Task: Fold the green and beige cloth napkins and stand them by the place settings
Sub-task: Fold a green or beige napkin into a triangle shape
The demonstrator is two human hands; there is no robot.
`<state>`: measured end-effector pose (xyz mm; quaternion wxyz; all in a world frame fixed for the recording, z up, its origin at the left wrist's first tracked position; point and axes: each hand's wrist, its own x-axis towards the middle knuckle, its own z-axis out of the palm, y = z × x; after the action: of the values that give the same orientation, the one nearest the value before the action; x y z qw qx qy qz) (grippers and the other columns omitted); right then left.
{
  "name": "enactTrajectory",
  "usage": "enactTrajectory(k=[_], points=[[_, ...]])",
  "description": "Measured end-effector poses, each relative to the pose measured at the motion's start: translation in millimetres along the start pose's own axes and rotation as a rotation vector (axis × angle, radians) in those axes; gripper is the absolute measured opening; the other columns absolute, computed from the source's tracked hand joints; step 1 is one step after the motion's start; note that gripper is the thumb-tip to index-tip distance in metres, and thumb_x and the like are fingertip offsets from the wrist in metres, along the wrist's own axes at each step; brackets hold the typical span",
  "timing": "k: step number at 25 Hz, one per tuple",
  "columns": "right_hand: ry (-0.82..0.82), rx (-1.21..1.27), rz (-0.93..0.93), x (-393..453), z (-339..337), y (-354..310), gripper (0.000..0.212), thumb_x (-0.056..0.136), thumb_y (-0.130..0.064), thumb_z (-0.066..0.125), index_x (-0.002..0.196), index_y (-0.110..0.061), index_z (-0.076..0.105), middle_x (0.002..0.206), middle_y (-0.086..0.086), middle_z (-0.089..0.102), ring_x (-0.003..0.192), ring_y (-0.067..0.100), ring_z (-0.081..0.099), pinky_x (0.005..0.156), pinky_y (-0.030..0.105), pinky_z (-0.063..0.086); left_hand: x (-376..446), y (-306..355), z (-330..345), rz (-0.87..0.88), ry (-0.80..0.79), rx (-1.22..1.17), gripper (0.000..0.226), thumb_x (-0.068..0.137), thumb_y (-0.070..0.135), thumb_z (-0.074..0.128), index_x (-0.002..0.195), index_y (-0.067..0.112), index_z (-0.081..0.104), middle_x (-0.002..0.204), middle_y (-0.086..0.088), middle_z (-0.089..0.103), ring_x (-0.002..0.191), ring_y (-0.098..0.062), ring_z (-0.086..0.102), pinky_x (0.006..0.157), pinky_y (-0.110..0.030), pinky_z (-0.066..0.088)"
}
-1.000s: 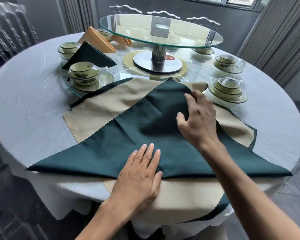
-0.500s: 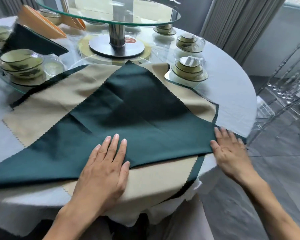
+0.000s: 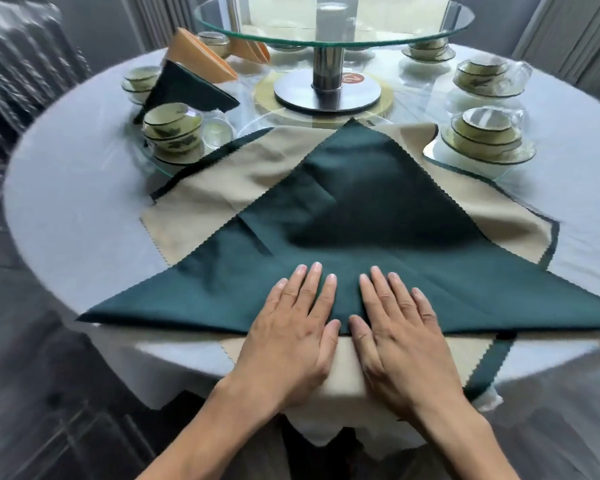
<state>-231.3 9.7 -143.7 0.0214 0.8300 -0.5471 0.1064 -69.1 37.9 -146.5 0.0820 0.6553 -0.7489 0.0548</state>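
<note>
A dark green napkin (image 3: pixel 361 216), folded into a wide triangle with its tip pointing away from me, lies on a spread beige napkin (image 3: pixel 201 209) near the table's front edge. My left hand (image 3: pixel 291 327) and my right hand (image 3: pixel 395 330) lie side by side with straight fingers, pressing flat on the middle of the green triangle's long folded edge. Another green cloth shows as a border under the beige one. A folded green napkin (image 3: pixel 187 88) and a folded orange-beige napkin (image 3: pixel 198 57) stand by the cups at the back left.
A round table with a white cloth (image 3: pixel 70 161) carries a raised glass turntable (image 3: pixel 333 32) on a steel post. Stacked bowls and saucers stand at the left (image 3: pixel 172 129) and right (image 3: pixel 485 136). Grey curtains and a clear chair (image 3: pixel 18 64) surround the table.
My right hand came back from the napkin's right corner to the middle of the folded edge, beside my left hand. The view swung back to the left, centring the table.
</note>
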Motion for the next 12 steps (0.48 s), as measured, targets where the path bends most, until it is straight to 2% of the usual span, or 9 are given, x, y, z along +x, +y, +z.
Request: enactTrajectory(k=[3,6,8,10,12], points=[[0.020,-0.056,0.006,-3,8,10,0.064,0.095,-0.046,0.026,0.145,-0.011,0.046,0.153,0.005,0.040,0.139,0.024,0.039,0.112,0.042,0.019,-2,0,-7,-0.035,-0.066,-0.031,0.065,0.095,0.047,0.027,0.150,0.015,0.040,0.158,-0.012,0.033,0.147,-0.024,0.029,0.120,-0.042,0.024],[-0.018,-0.043,0.017,1,10,7,0.066,0.094,-0.049,0.023,0.149,-0.015,0.039,0.156,0.001,0.034,0.141,0.022,0.034,0.114,0.037,0.014,-24,-43,-18,-0.129,-0.130,-0.125,0.073,0.090,0.060,0.004,0.157,0.031,0.004,0.165,0.003,-0.007,0.151,-0.013,-0.012,0.122,-0.034,-0.009],[-0.021,-0.025,0.020,2,10,6,0.066,0.094,-0.050,0.022,0.150,-0.018,0.037,0.157,0.000,0.033,0.142,0.021,0.033,0.114,0.035,0.012,-56,-96,-25,-0.239,-0.170,-0.096,0.071,0.084,0.065,-0.008,0.151,0.041,-0.013,0.160,0.014,-0.023,0.145,-0.003,-0.028,0.120,-0.032,-0.016],[-0.006,-0.014,0.015,1,11,6,0.066,0.094,-0.050,0.023,0.150,-0.017,0.036,0.156,0.001,0.034,0.141,0.022,0.033,0.113,0.037,0.013,-88,-154,-33,-0.324,-0.184,-0.091,0.069,0.085,0.068,-0.007,0.149,0.045,-0.010,0.159,0.020,-0.022,0.143,0.003,-0.028,0.121,-0.031,-0.013],[0.009,-0.005,0.016,1,12,7,0.066,0.094,-0.050,0.023,0.150,-0.017,0.037,0.156,0.001,0.034,0.141,0.022,0.031,0.113,0.037,0.013,-110,-193,-39,-0.312,-0.162,-0.223,0.065,0.090,0.072,0.005,0.150,0.048,0.007,0.161,0.023,-0.007,0.146,0.006,-0.014,0.122,-0.028,-0.009]])
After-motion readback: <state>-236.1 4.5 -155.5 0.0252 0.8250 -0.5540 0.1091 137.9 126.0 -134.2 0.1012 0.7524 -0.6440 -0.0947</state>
